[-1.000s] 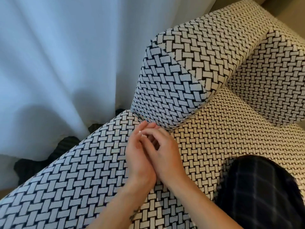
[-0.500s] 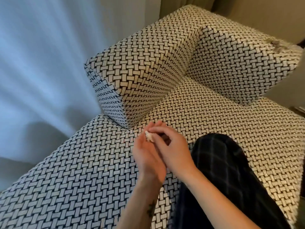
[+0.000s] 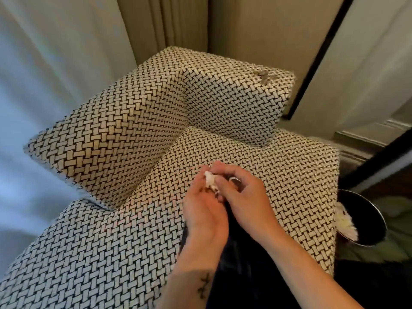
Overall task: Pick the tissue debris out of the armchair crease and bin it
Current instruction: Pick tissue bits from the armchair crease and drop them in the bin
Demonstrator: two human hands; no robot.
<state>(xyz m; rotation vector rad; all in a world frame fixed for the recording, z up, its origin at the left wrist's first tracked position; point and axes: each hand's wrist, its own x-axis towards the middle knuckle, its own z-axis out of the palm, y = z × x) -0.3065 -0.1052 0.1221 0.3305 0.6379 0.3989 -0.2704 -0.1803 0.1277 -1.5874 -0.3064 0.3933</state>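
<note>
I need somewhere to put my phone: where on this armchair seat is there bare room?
Bare seat lies left of the left hand, beside the armrest, and right of the right hand to the seat's edge. The middle is crowded: hands, tissue debris, a leg.

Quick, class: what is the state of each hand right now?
Left hand: open, touching the tissue.
Right hand: closed, pinching the tissue.

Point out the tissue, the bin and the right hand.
tissue (image 3: 210, 179), head view, middle of the white wad.
bin (image 3: 365, 217), head view, dark inner wall.
right hand (image 3: 245, 197), head view, back of the hand.
</note>
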